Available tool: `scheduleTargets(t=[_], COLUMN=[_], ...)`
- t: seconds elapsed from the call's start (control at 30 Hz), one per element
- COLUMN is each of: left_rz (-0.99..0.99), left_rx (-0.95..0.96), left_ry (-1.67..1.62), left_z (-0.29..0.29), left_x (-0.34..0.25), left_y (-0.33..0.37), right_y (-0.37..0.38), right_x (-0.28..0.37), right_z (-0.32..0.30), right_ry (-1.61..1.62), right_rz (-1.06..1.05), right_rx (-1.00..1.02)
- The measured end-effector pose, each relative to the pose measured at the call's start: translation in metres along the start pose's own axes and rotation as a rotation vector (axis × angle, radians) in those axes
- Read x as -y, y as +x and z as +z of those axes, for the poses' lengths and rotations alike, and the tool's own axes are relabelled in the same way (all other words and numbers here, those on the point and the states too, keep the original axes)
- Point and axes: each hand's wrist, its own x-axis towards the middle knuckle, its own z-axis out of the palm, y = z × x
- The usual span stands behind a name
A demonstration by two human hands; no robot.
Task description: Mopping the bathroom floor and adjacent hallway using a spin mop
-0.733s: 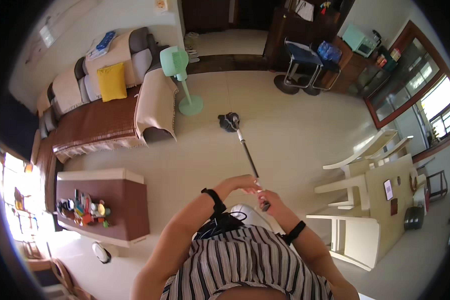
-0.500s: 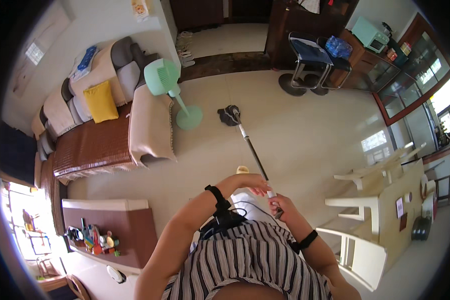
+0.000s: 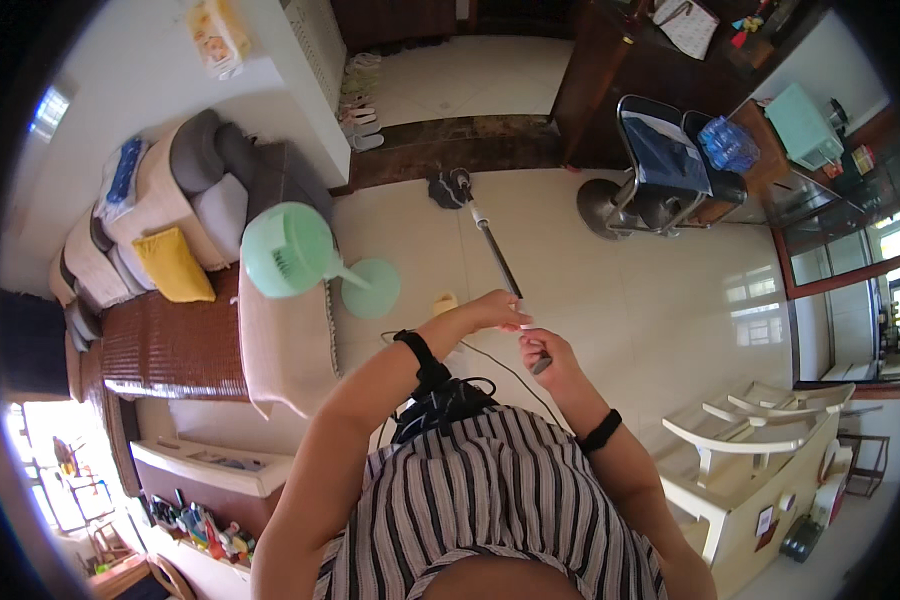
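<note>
Both of my hands are closed round the pole of a mop. My left hand grips a little farther up the pole, while my right hand wraps the near end, whose grey tip pokes out below the fingers. The pole runs away from me and tilts slightly left. Its dark mop head lies on the pale tiled floor, close to the dark stone strip at the far side.
A green pedestal fan stands left, beside a sofa with a yellow cushion. Bar stools are at the far right. Cream chairs and a dining table stand near right. A thin cable hangs by my waist.
The mop head has moved forward, from mid-floor to near the dark strip. My view has shifted forward, and the fan and stools appear closer. Both hands keep their hold.
</note>
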Motion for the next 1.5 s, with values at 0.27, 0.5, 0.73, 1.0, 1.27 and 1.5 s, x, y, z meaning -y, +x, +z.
scheduleTargets(t=[0.27,0.5,0.73,1.0,1.27,1.5], left_rz=[0.137,0.058,0.093,-0.054,-0.082,-0.201], left_rx=[0.167,0.338,0.323,0.216,0.060,0.152], left_ry=[0.046,0.097,0.015,-0.184,-0.371,-0.500], left_z=[-0.039,-0.071,-0.139,-0.242,-0.328,-0.381], left_x=[-0.094,-0.134,-0.155,-0.159,-0.175,-0.190], left_y=[0.041,0.063,0.118,0.188,0.274,0.342], right_y=[-0.017,-0.010,0.046,0.194,0.199,0.172], right_x=[0.084,0.102,0.157,0.222,0.279,0.321], right_z=[0.044,0.075,0.113,0.160,0.238,0.242], right_ry=[0.360,0.475,0.427,0.185,0.009,-0.162], right_rz=[0.091,0.005,-0.028,-0.143,-0.202,-0.231], right_rx=[0.155,0.109,0.119,-0.009,-0.038,-0.152])
